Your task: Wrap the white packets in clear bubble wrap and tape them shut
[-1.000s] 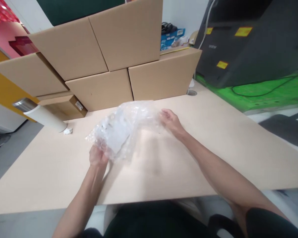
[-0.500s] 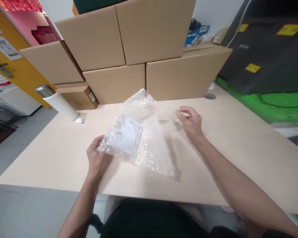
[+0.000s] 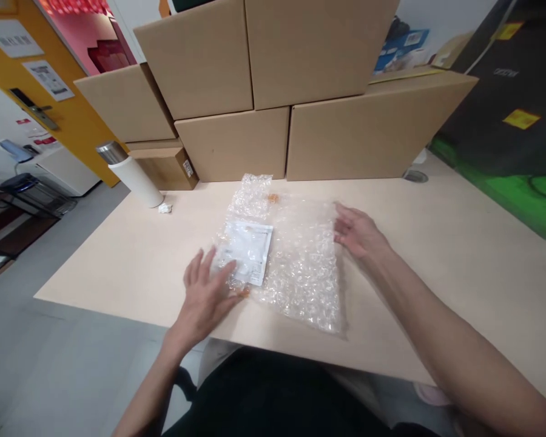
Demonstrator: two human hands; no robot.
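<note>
A sheet of clear bubble wrap [image 3: 307,279] lies spread on the table. On its left part rests a flat white packet [image 3: 255,255] with small print. My left hand [image 3: 204,291] is at the lower left of the packet, fingers spread, its fingertips on the wrap and the packet's edge. Beside the wrap's right edge is my right hand [image 3: 357,230], its fingers slightly curled and touching the edge; whether they pinch it cannot be made out. Small orange spots [image 3: 273,198] show at the top of the wrap and near my left thumb.
Stacked cardboard boxes [image 3: 232,145] line the back of the table [image 3: 118,267]. A white bottle with a metal cap [image 3: 139,181] and a crumpled white scrap [image 3: 165,208] stand at the back left. A dark case [image 3: 495,103] is at the right.
The wrap now lies flatter and wider on the table. My left hand has opened and moved onto the packet's lower left; my right hand has come down to the wrap's right edge. The view has shifted.
</note>
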